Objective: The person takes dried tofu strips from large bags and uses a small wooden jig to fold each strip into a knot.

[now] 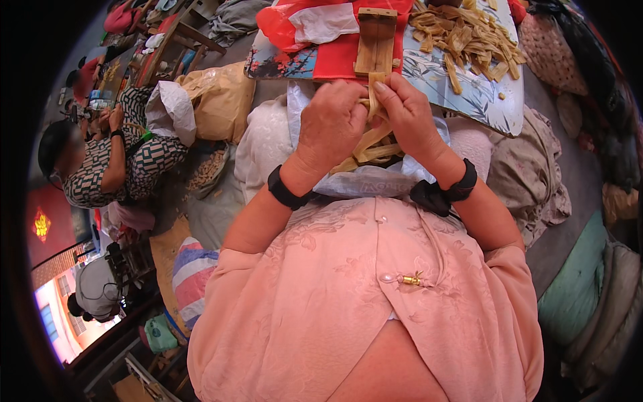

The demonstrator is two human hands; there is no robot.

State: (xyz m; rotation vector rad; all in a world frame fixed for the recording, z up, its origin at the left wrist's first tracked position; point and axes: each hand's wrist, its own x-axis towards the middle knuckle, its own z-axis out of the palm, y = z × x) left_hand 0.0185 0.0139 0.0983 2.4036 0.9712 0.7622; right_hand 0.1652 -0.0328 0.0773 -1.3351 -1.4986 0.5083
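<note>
Close together in front of the table edge, both of my hands are closed on a flat tan strip [376, 82]. The thumb of my right hand [410, 110] presses on the strip's face. My left hand [333, 124] has its fingers curled at the strip's left side; their tips are partly hidden. Just beyond the strip is a small wooden block [376, 44] with a groove down its middle, lying on red cloth [335, 61]. In my lap below the hands, a whitish plastic bag [365, 184] holds more tan strips [375, 151].
A heap of tan strips [465, 40] covers the right part of the patterned tabletop [492, 110]. Red and white plastic [325, 23] lies at its left. Another person [110, 157] sits to the left beside a brown sack [221, 100]. Stuffed green sacks [573, 281] stand at the right.
</note>
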